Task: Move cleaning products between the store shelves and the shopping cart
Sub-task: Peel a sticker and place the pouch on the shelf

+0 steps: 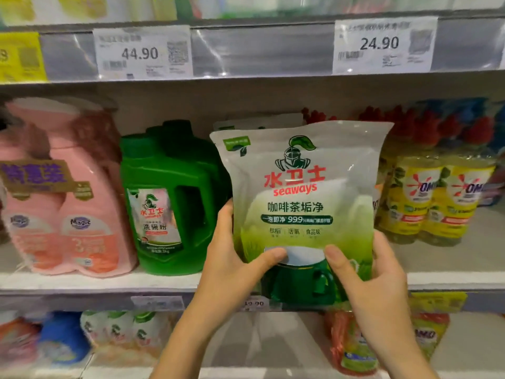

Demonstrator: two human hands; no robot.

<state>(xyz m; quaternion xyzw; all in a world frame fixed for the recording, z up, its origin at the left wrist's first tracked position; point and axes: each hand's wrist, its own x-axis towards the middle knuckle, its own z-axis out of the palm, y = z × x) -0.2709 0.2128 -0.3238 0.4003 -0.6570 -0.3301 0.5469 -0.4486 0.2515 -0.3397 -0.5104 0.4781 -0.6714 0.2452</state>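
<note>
Store shelves fill the whole view, with price tags on the rail above and cleaning products standing in rows on the middle shelf (68, 280). On the left side stand pink bottles (68, 203), next to them a green jug (169, 198), and on the right a pack of yellow bottles (431, 198).

Both hands hold one white and green pouch (297, 198) in front of the shelf. The left hand (232, 266) grips its lower left edge, with the thumb lying across the front. The right hand (379, 272) grips the lower right edge in the same way. The pouch is upright, its printed face turned to the camera, and it is lifted clear of the shelf board. Behind its top edge another similar pouch (259, 120) seems to stand in the gap between the jug and the yellow bottles.

The shopping cart is not in view, so I cannot tell if the pouch goes to the cart or back to the shelf. I judge that the step in hand is the carrying of this pouch. For the next move, both grips must stay firm on the soft bottom. If it goes to the shelf, it must be set upright in the gap.
</note>
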